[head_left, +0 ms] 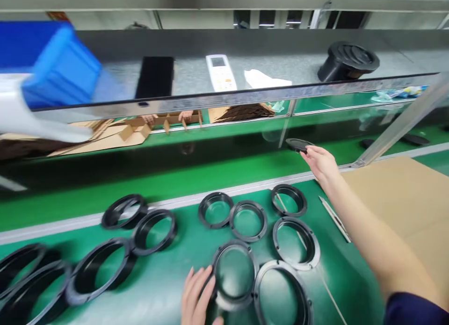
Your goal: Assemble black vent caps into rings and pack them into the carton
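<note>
My right hand [322, 163] reaches out over the green conveyor belt, pinching a thin black round disc [298, 145] by its edge. At the bottom, my left hand [198, 294] rests with outstretched fingers against the left side of a black ring [253, 264], its thumb apart. Touching that ring on the right is another black ring [307, 306]. Several more lie on the green worktop, among them a ring [229, 203], a ring [264, 222], a ring [303, 198] and a ring [315, 250]. Other rings [75, 287] form a row at the left.
White sticks [335, 219] lie beside a cardboard sheet [410, 194] at right. A shelf above holds a blue bin [63, 68], black tablet-like slab [155, 77], white remote [220, 72] and black cylindrical part [347, 61]. Beyond the belt, another person's hands [185, 115] touch cardboard dividers [168, 120].
</note>
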A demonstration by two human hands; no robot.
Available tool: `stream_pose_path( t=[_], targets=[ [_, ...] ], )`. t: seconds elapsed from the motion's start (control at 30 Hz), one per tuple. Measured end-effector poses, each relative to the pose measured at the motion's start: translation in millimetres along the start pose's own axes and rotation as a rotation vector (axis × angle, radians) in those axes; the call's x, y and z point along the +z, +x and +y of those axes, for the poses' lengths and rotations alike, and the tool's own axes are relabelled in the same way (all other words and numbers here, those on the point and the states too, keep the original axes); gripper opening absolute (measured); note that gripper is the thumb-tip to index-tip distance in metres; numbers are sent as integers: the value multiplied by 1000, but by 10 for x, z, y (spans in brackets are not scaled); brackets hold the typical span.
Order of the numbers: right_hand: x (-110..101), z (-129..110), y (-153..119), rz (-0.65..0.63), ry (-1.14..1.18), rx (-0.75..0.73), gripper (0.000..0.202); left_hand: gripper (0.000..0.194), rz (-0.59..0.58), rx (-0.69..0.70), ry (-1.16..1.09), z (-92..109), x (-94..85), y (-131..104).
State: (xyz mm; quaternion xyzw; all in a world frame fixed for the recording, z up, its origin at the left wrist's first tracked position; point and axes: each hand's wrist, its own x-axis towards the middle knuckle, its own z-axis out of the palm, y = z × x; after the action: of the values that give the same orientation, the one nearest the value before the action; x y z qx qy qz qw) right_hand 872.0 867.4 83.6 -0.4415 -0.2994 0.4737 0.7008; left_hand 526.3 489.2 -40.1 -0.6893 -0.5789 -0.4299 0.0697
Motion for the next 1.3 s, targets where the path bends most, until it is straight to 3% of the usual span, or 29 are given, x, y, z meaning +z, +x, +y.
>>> stream_pose_path(
  t=[0.1,0.2,0.3,0.4,0.5,0.57,0.67,0.77,0.83,0.93,0.97,1.03,1.17,1.23,1.3],
  targets=[
    [170,-78,-984,-338,-21,-38,24,63,-58,-11,-81,133,-149,110],
    [204,-129,-2015,-603,-109,-37,27,73,-20,-166,-340,322,-219,341],
    [226,-135,-2936,-701,-100,71,21,87,-12,-452,-1027,500,-271,623],
    [273,-53,-3701,-784,-18,298,22,105,-17,-694,-1600,595,-439,790],
    [319,97,-4280,-894,1,534,32,102,-110,-859,-1894,578,-709,747],
    [344,189,-4546,-957,8,599,33,99,-197,-920,-1969,518,-888,637],
    [357,242,-4777,-1089,17,647,40,112,-250,-995,-1984,414,-1102,460],
    [342,181,-4841,-1352,-121,592,38,109,-127,-1010,-1958,359,-1247,336],
    [348,114,-4802,-1426,-264,285,25,95,-62,-1001,-1975,356,-1308,279],
    [416,63,-4670,-1179,-385,-433,28,76,-51,-1036,-2034,384,-1351,202],
    [447,69,-4624,-1101,-412,-614,35,72,-48,-1076,-2040,397,-1352,175],
    [494,111,-4552,-1073,-486,-808,47,66,-52,-1198,-2018,424,-1338,128],
    [472,217,-4515,-1257,-636,-852,56,63,-117,-1375,-1959,450,-1263,96],
    [408,237,-4508,-1360,-581,-804,48,67,-160,-1403,-1956,446,-1226,116],
    [326,242,-4470,-1355,-447,-701,38,72,-220,-1424,-1966,434,-1204,150]
  ],
)
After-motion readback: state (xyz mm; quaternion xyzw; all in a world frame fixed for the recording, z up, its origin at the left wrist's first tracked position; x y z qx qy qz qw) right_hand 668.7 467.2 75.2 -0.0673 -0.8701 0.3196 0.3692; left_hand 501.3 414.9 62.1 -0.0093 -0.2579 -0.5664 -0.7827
